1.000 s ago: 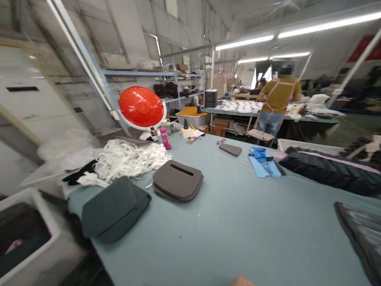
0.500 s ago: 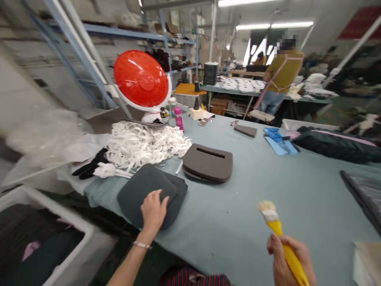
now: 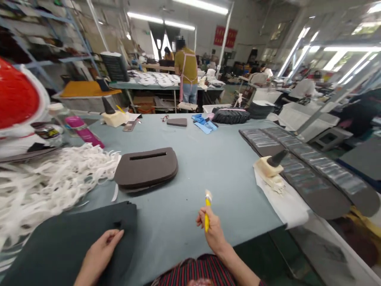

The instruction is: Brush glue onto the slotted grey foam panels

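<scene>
My left hand (image 3: 102, 250) rests over a stack of dark green-black flat panels (image 3: 68, 230) at the lower left. Its thumb and fingers are pinched together at the top panel, near a small dark opening close to the right end. In my right hand (image 3: 212, 228) is a yellow-handled paintbrush (image 3: 207, 216), bristles up, held above the table. Beyond both hands lies a stack of brown foam-like panels (image 3: 147, 169), the top one with a long slot.
White strips (image 3: 53, 178) are heaped at the left, by a pink bottle (image 3: 83, 131). At the right, a cut-open container with a black cone (image 3: 269, 167) sits on white paper beside long brown panels (image 3: 315, 194). A person (image 3: 187, 71) stands at a farther table.
The view has turned right, bringing the right-hand panels and container into sight. My left hand, spread on the dark stack before, now pinches at its right part. The brush stands more upright.
</scene>
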`<action>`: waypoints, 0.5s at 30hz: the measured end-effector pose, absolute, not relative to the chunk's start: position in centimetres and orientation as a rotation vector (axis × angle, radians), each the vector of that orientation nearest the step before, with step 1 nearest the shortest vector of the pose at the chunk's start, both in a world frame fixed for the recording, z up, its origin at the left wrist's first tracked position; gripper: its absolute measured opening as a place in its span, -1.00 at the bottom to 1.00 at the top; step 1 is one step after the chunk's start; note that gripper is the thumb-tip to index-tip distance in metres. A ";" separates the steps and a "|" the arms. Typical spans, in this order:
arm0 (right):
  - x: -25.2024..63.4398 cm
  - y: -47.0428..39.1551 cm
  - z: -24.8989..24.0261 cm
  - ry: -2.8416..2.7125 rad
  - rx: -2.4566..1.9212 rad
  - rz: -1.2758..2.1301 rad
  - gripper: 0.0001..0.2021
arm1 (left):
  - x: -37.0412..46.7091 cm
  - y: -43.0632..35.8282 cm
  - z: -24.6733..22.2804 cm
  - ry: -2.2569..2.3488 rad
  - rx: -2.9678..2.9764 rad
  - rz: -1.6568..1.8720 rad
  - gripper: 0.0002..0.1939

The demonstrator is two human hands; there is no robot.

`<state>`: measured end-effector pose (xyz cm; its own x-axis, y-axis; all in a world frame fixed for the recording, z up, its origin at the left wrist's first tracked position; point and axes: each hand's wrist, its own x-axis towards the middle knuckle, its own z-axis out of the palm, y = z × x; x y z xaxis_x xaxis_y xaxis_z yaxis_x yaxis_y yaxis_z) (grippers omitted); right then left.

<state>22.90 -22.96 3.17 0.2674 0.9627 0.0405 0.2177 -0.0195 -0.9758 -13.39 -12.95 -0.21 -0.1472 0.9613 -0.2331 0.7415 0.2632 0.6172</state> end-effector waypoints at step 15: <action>33.6 -22.9 -3.6 -1.052 -2.267 0.459 -0.77 | 16.4 -12.0 -2.7 1.280 2.005 0.550 -0.52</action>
<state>33.61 -22.94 -3.64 0.6274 0.7764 -0.0599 0.5723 -0.5120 -0.6405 16.36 -12.03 -2.69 0.4254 0.9049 -0.0113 0.6146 -0.2797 0.7376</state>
